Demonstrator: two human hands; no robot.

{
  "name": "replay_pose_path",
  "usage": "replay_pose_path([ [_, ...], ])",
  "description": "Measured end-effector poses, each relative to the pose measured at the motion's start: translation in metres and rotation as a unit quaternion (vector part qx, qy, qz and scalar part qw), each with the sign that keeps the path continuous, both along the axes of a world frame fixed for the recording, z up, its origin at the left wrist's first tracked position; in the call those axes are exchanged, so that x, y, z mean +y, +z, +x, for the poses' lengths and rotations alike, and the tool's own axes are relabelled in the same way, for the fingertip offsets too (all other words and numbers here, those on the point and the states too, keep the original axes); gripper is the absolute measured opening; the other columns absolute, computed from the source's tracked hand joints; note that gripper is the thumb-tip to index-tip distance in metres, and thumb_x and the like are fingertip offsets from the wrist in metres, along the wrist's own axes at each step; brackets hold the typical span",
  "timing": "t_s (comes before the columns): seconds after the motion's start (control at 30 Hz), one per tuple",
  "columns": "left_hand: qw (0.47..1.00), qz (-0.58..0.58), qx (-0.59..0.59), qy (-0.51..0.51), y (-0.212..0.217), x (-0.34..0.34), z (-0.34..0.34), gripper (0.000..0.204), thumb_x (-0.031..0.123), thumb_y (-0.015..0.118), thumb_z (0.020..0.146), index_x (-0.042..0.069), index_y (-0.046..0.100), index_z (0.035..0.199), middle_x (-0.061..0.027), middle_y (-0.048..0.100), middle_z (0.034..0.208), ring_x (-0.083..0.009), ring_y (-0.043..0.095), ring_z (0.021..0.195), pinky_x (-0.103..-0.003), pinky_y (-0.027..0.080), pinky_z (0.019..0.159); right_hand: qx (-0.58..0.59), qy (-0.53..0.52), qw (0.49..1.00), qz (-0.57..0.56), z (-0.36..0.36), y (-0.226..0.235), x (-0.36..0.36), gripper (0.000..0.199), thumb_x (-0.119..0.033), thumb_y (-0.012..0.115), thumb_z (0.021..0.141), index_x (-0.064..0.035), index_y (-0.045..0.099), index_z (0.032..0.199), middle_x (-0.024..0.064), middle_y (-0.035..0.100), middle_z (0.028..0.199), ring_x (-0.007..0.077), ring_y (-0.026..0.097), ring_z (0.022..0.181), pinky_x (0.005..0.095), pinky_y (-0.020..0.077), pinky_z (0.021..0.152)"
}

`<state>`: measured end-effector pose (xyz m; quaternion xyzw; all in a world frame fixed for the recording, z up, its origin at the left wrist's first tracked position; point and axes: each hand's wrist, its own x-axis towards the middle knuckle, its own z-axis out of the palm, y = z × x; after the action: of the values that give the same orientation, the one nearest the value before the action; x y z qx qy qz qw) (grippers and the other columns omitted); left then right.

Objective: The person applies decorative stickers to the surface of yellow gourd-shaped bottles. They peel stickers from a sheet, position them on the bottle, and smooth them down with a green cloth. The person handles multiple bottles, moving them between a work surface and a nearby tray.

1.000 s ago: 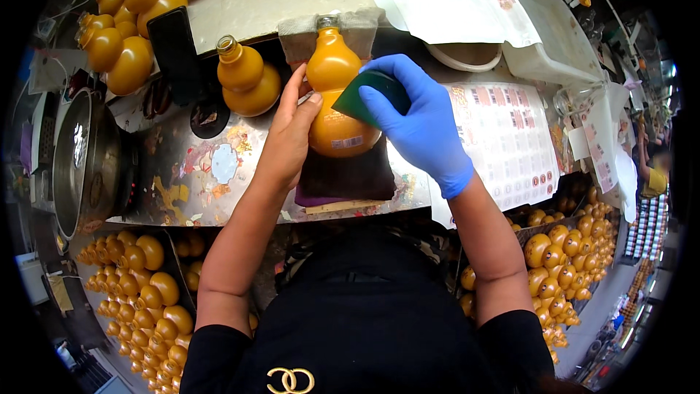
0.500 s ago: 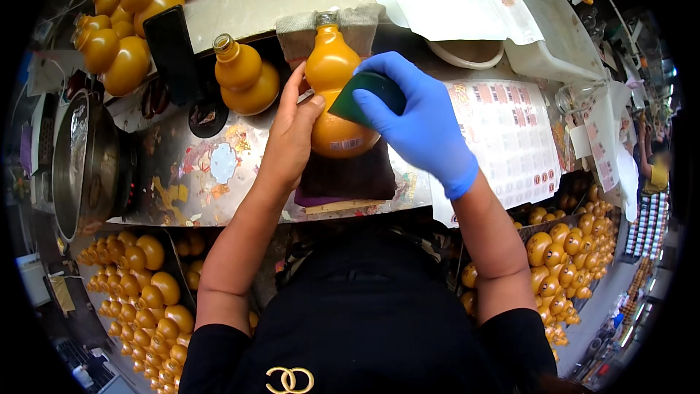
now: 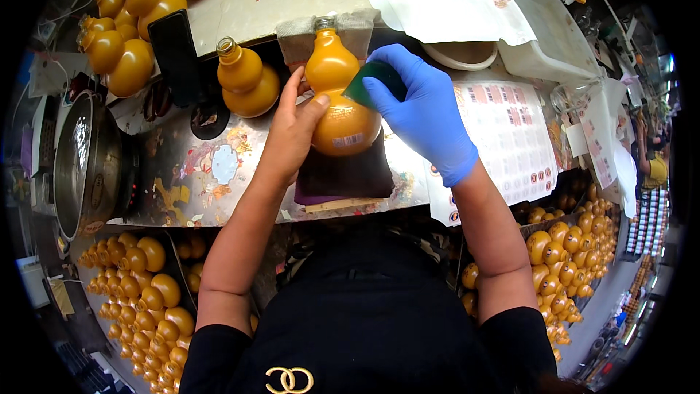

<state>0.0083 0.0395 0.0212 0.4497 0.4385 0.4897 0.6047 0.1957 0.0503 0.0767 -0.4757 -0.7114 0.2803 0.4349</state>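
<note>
A yellow gourd-shaped glass bottle [image 3: 334, 66] lies tilted on a dark cloth pad [image 3: 346, 177], its neck pointing away from me against a grey cloth [image 3: 293, 42]. My bare left hand [image 3: 293, 128] wraps its fingers and thumb around the bottle's left side near the waist. In the blue-gloved grip of my right hand [image 3: 429, 115] is a flat dark green scraper [image 3: 383, 82]. The scraper's edge is at the bottle's right side by the waist; whether it touches the glass I cannot tell. A small barcode label shows on the lower bulb.
Another gourd bottle [image 3: 248, 82] stands left, beside a phone [image 3: 177, 55] on a stand. Farther left is a metal pan [image 3: 76, 164]. Printed label sheets [image 3: 507, 138] lie at right, near a white bowl [image 3: 467, 56]. Many bottles [image 3: 146, 292] are stacked below the table's edge.
My right hand and the scraper have shifted slightly right and away from me, uncovering more of the lower bulb. My left hand still holds the bottle.
</note>
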Motion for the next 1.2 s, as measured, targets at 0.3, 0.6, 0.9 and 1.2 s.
replay_pose_path([
  [0.3,0.998,-0.016,-0.036,-0.04,-0.004,-0.007,-0.003,0.06,0.033,0.042,0.102,0.002,0.022,0.149,-0.0131,0.041,0.142,-0.0203,0.041,0.131,-0.031,0.032,0.109,0.221,0.062,0.969,-0.095,-0.012,-0.004,-0.029,0.021,-0.007,0.068,0.086,-0.0068,0.059,0.106,0.0021,0.063,0.097,0.0123,0.061,0.091,0.0276,0.0503,0.078],
  [0.6,0.997,-0.002,-0.041,-0.066,-0.009,-0.009,-0.003,0.062,0.035,0.037,0.104,0.001,0.017,0.151,-0.0139,0.035,0.148,-0.0205,0.036,0.136,-0.031,0.028,0.112,-0.275,0.135,0.904,0.299,0.013,-0.029,-0.066,0.033,-0.01,0.067,0.067,-0.0217,0.07,0.098,-0.0074,0.065,0.105,0.0153,0.058,0.089,0.0319,0.0398,0.072],
  [0.9,0.996,-0.013,-0.057,-0.061,-0.019,-0.008,-0.006,0.062,0.036,0.033,0.105,-0.001,0.013,0.151,-0.0147,0.028,0.152,-0.0212,0.03,0.14,-0.031,0.024,0.114,-0.109,0.106,0.946,0.285,0.017,-0.023,-0.046,0.029,0.002,0.067,0.066,-0.0137,0.069,0.09,0.0004,0.068,0.096,0.0203,0.065,0.09,0.0324,0.0471,0.075],
  [1.2,0.996,-0.02,-0.06,-0.059,-0.011,-0.008,-0.003,0.062,0.037,0.032,0.105,0.001,0.012,0.152,-0.0143,0.028,0.153,-0.0216,0.03,0.14,-0.031,0.024,0.114,-0.122,0.172,0.949,0.236,0.022,-0.05,-0.063,0.024,-0.002,0.068,0.07,-0.0093,0.068,0.092,0.0033,0.067,0.095,0.022,0.065,0.08,0.0323,0.0504,0.068],
])
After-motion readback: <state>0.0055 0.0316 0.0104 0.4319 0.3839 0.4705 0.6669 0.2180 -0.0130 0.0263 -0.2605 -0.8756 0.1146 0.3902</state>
